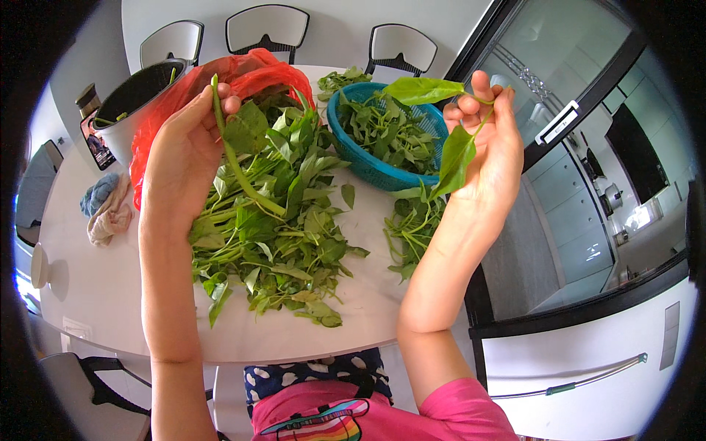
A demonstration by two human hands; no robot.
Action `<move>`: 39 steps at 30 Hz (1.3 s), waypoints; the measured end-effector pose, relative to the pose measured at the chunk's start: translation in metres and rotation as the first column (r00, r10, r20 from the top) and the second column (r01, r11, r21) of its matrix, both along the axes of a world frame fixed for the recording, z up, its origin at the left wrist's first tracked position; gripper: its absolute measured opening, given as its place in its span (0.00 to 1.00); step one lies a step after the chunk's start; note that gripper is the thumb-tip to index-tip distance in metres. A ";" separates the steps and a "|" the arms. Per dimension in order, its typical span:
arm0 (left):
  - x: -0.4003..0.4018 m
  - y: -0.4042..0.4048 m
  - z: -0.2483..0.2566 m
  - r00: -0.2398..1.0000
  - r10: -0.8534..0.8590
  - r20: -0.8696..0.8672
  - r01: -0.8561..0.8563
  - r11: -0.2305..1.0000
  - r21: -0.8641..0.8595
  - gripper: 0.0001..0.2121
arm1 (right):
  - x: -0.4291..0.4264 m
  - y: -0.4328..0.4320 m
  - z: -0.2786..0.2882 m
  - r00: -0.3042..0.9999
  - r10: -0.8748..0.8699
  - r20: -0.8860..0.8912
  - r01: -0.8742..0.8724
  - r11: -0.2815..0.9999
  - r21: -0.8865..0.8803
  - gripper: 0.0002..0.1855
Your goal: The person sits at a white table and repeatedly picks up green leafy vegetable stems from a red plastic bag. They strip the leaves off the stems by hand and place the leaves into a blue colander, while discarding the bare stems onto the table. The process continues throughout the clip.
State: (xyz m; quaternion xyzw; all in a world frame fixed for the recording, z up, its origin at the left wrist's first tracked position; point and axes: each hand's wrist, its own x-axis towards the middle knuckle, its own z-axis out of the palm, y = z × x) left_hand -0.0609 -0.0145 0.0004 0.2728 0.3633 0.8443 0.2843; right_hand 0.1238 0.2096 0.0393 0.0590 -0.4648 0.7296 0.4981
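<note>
My left hand (190, 138) is raised over the left side of the table and grips a thick green stem (248, 187) between thumb and fingers. In my right hand (488, 132), pinched at the fingertips, is a thin sprig with two bright green leaves (424, 91). A large heap of leafy green stems (298, 237) lies on the table between my forearms, its far end against a red plastic bag (259, 63). Leafy pieces partly fill a blue plastic basket (358, 160) beside my right hand. A smaller bunch of greens (413, 226) lies just in front of that basket.
On the left of the round white table (110, 297) are a dark-lined bucket (124, 129), a phone (96, 140) propped up, crumpled cloths (105, 212) and a small white bowl (39, 265). More greens (345, 80) lie behind the basket. Chairs (267, 27) line the far side; a glass door frame stands right.
</note>
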 end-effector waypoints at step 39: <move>0.000 -0.028 0.026 0.991 0.131 0.029 -0.134 0.981 0.143 0.13 | -0.266 0.178 -0.078 0.383 -0.884 -0.267 -0.213 -0.366 0.906 0.05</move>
